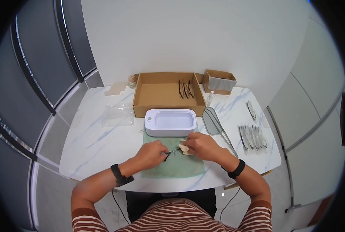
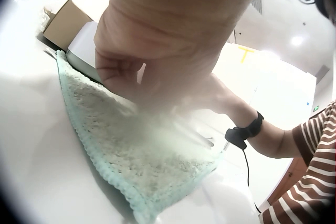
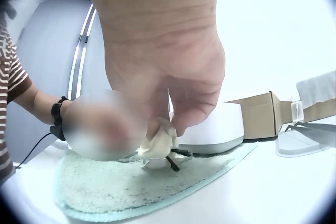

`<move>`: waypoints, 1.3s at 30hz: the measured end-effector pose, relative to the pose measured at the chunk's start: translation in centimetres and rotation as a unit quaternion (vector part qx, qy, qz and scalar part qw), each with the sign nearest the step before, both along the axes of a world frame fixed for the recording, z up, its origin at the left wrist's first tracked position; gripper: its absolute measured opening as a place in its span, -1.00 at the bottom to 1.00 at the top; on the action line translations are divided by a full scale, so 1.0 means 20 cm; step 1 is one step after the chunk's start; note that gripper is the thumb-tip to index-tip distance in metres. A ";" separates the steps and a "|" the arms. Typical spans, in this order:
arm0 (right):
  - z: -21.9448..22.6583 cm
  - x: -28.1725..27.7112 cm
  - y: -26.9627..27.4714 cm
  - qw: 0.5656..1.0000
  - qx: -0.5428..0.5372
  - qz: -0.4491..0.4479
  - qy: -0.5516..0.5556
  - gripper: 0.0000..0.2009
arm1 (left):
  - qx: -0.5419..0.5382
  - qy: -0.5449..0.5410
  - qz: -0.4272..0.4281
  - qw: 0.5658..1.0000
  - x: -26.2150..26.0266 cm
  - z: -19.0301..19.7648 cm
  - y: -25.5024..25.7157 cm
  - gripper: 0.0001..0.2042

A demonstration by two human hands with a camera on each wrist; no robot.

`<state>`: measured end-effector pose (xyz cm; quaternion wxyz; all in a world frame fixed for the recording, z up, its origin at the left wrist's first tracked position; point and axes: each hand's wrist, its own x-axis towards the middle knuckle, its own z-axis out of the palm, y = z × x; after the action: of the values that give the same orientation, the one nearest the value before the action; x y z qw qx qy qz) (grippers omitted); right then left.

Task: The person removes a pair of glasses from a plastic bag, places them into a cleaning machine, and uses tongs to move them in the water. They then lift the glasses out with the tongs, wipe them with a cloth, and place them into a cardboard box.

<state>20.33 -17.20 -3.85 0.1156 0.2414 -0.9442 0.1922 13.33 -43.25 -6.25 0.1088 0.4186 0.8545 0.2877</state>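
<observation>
Over the green towel (image 1: 172, 170), my left hand (image 1: 152, 153) pinches one end of a pair of glasses (image 1: 174, 151) with dark temples. My right hand (image 1: 202, 146) holds a small beige cloth (image 1: 185, 149) folded around the other part of the glasses. In the right wrist view the cloth (image 3: 159, 142) hangs from the fingertips, and a dark temple tip (image 3: 174, 165) sticks out below it. The lenses are mostly hidden by cloth and fingers. A white ultrasonic cleaner (image 1: 170, 133) with an open basin stands just beyond both hands.
Behind the cleaner, a cardboard box (image 1: 153, 91) holds several glasses (image 1: 185, 89). More glasses (image 1: 252, 137) lie in a row at the right. Nearby are a grey lid (image 1: 211, 121), a spray bottle (image 1: 209, 98), a small carton (image 1: 219, 82) and a plastic bag (image 1: 118, 115).
</observation>
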 end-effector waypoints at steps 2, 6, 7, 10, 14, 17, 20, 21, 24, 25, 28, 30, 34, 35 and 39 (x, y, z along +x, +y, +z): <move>-0.05 -0.02 -0.02 0.999 0.039 0.013 -0.022 -0.83 | 0.008 0.023 -0.011 1.000 0.00 -0.02 0.01 -0.86; -0.06 -0.04 -0.03 0.997 0.068 0.009 -0.042 -0.81 | 0.009 0.050 -0.032 0.998 0.00 -0.01 0.01 -0.88; -0.05 -0.04 -0.03 0.997 0.068 0.010 -0.042 -0.81 | 0.009 0.050 -0.031 0.998 0.00 -0.01 0.00 -0.88; 0.01 -0.02 -0.02 0.996 0.031 0.002 -0.079 -0.84 | 0.020 0.055 -0.025 0.998 0.00 0.03 0.00 -0.89; 0.03 0.01 0.06 0.985 -0.141 -0.016 -0.101 -0.80 | 0.076 0.038 -0.029 0.996 -0.04 0.04 -0.05 -0.89; 0.04 0.04 0.10 0.934 -0.317 -0.069 -0.152 -0.81 | 0.110 -0.015 -0.026 0.993 -0.07 0.07 -0.09 -0.87; 0.06 0.07 0.11 0.860 -0.455 -0.110 -0.204 -0.83 | 0.150 -0.137 -0.012 0.979 -0.09 0.08 -0.10 -0.83; 0.03 0.07 0.12 0.835 -0.498 -0.113 -0.205 -0.82 | 0.179 -0.204 -0.005 0.963 -0.09 0.08 -0.10 -0.83; -0.04 0.07 0.13 0.784 -0.569 -0.130 -0.211 -0.82 | 0.237 -0.313 -0.014 0.919 -0.06 0.13 -0.09 -0.85; -0.05 0.07 0.13 0.760 -0.596 -0.143 -0.217 -0.81 | 0.237 -0.313 -0.015 0.920 -0.04 0.16 -0.09 -0.85; -0.09 0.06 0.13 0.721 -0.639 -0.138 -0.230 -0.80 | 0.286 -0.335 -0.003 0.898 0.02 0.23 -0.04 -0.84; -0.09 0.06 0.11 0.721 -0.638 -0.139 -0.231 -0.78 | 0.331 -0.337 -0.016 0.882 0.05 0.26 0.00 -0.84; -0.11 0.10 0.12 0.728 -0.633 -0.149 -0.216 -0.75 | 0.342 -0.328 -0.011 0.881 0.11 0.35 0.06 -0.83; -0.11 0.11 0.13 0.730 -0.631 -0.149 -0.216 -0.75 | 0.340 -0.322 0.001 0.884 0.12 0.38 0.08 -0.83; -0.15 0.18 0.18 0.676 -0.693 -0.195 -0.158 -0.72 | 0.336 -0.302 0.024 0.892 0.14 0.43 0.13 -0.83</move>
<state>23.98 -13.59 -6.91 0.1337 -0.1313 -0.5708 0.7994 16.11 -40.62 2.32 0.2079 0.3026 0.6422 0.6729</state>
